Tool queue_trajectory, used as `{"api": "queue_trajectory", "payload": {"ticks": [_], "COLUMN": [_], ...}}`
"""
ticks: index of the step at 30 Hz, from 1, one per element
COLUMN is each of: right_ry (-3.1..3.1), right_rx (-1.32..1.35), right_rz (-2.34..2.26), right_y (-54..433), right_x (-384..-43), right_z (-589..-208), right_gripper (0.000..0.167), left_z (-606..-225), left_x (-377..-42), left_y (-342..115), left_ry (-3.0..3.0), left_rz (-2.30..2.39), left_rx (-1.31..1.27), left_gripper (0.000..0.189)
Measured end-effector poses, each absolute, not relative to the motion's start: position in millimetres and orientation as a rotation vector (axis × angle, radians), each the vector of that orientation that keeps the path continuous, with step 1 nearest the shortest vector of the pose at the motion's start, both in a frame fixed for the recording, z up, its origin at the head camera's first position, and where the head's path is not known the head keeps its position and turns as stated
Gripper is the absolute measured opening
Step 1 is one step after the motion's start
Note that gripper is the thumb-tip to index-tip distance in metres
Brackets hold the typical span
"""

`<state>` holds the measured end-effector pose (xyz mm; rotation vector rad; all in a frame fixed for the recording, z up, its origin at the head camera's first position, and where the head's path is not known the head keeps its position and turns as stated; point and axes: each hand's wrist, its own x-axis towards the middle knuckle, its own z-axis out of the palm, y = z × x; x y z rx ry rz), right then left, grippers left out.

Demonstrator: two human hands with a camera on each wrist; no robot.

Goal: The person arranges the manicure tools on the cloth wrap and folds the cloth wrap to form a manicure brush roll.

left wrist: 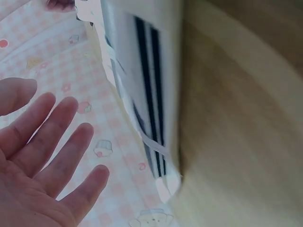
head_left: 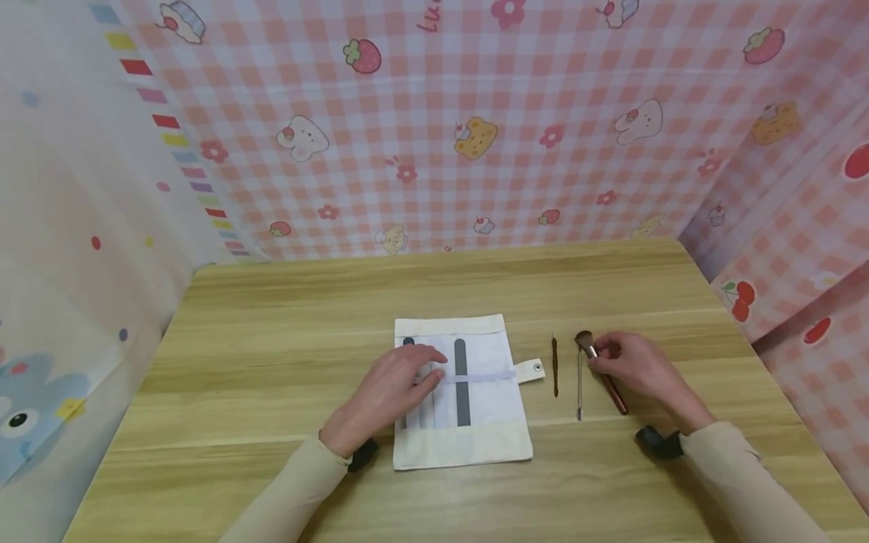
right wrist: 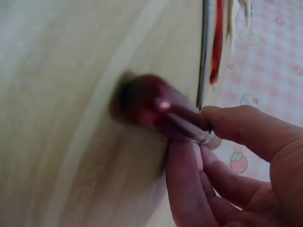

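Observation:
Between its thumb and fingers my right hand [head_left: 633, 365] pinches a makeup brush [head_left: 616, 394] near the metal collar. In the right wrist view the dark red handle [right wrist: 163, 106] points toward the camera. My left hand [head_left: 391, 386] hovers over the left part of an unrolled white cloth tool case [head_left: 468, 457], fingers spread and holding nothing. Dark grey flat strips [head_left: 462, 377] lie in the case under a pale elastic band; the left wrist view also shows dark strips [left wrist: 150, 90]. My hand hides part of the case's left side.
Just left of the brush lies a thin metal tool [head_left: 580, 388]. Beside it is a slim brown pointed tool [head_left: 555, 366]. The case's snap tab [head_left: 531, 370] sticks out to the right on the wooden table [head_left: 271, 324]. A checked pink cloth [head_left: 407, 136] hangs behind.

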<state>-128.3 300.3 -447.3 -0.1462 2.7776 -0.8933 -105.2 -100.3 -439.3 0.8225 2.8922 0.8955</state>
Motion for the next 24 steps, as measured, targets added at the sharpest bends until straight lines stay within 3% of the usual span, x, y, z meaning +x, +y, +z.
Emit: {"api": "queue_trajectory", "payload": {"ticks": [10,24], "right_ry": [2.733,2.702], "right_rx": [-0.157,-0.132], "right_rz": [-1.039,-1.301], "right_y": [305,287], "right_x": [-128,-135], "right_z": [-437,-411], "right_gripper": [0.042,0.049], "left_z": [-444,-451], "left_x": [-115,-114], "left_y": [-87,-81], "left_ry": [2.826,2.667], "left_rz": [0.794,0.472], "left_rx": [1.062,1.079], "left_gripper": [0.015,0.038]}}
